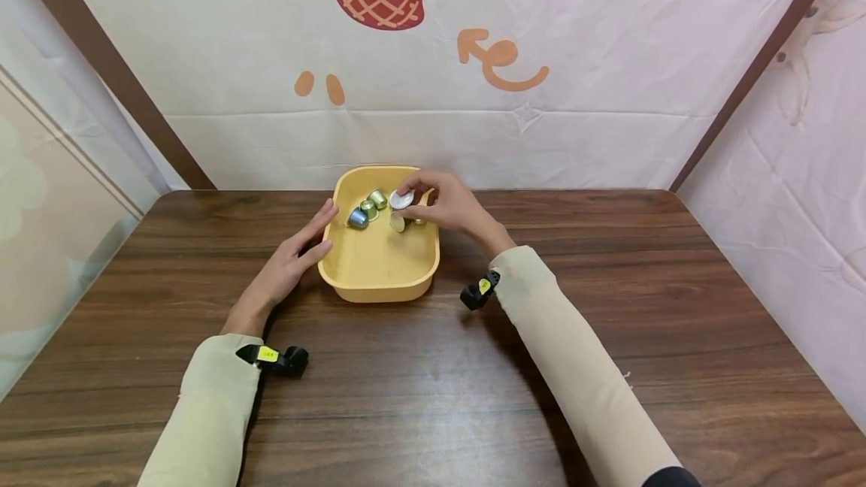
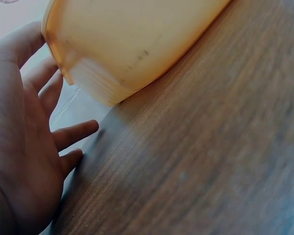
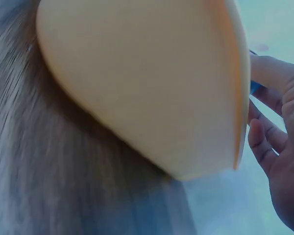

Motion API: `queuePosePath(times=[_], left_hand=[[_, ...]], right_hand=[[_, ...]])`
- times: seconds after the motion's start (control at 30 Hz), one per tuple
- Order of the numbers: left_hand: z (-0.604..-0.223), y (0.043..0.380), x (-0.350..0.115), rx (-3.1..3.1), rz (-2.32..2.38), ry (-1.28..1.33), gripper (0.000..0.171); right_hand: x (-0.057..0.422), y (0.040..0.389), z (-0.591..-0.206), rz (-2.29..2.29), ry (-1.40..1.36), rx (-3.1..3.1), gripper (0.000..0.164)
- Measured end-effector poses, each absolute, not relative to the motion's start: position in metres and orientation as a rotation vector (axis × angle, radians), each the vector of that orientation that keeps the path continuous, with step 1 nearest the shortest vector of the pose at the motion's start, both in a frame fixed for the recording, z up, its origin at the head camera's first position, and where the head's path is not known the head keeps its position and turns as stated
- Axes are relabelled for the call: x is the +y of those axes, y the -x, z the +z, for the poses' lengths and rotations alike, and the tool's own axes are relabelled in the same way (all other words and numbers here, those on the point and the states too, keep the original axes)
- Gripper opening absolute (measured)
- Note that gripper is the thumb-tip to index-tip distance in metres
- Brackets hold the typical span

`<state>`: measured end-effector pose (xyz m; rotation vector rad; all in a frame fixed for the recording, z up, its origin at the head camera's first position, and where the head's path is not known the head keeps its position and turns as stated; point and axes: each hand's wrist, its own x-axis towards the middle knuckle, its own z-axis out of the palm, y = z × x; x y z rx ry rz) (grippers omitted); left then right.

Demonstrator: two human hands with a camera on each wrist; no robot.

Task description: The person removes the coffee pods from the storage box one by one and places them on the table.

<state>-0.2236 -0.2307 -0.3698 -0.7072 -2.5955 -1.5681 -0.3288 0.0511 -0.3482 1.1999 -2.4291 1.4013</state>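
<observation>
Head view: pinching a small, round, silvery-white-faced capsule (image 1: pixel 401 200) in right grip (image 1: pixel 452 205), between thumb and fingers, over inside of yellow, rounded-rectangular plastic tub (image 1: pixel 379 261) on dark wood-grain bench (image 1: pixel 609 307). With left grip (image 1: pixel 287 265) spread, touching tub's left rim. Probably light, stiff-walled, a bit slick; face maybe thin, easy to dent. Best to take hold by lip or side wall, without pressing on face. Likely to roll if dropped beside small metallic green and blue capsules (image 1: pixel 368 209) inside.
</observation>
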Motion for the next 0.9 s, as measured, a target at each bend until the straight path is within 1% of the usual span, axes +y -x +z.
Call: queuePosePath(times=[0.33,0.6,0.67,0.73,0.9], left_hand=[[-0.370,0.223,-0.231,-2.588,-1.573,0.719,0.054],[-0.371,0.224,-0.231,-2.572,-1.569,0.733,0.054],[-0.371,0.224,-0.231,-2.567,-1.569,0.738,0.054],[-0.371,0.224,-0.231,-2.563,-1.576,0.741,0.053],[-0.371,0.223,-0.229,-2.559,-1.598,0.743,0.054]], right_hand=[[0.068,0.326,-0.366,1.488,-1.044,-2.333,0.025],[0.076,0.300,-0.343,1.549,-0.991,-2.275,0.024],[0.079,0.300,-0.343,1.572,-0.964,-2.263,0.024],[0.082,0.301,-0.346,1.592,-0.924,-2.271,0.024],[0.092,0.321,-0.370,1.616,-0.812,-2.297,0.025]])
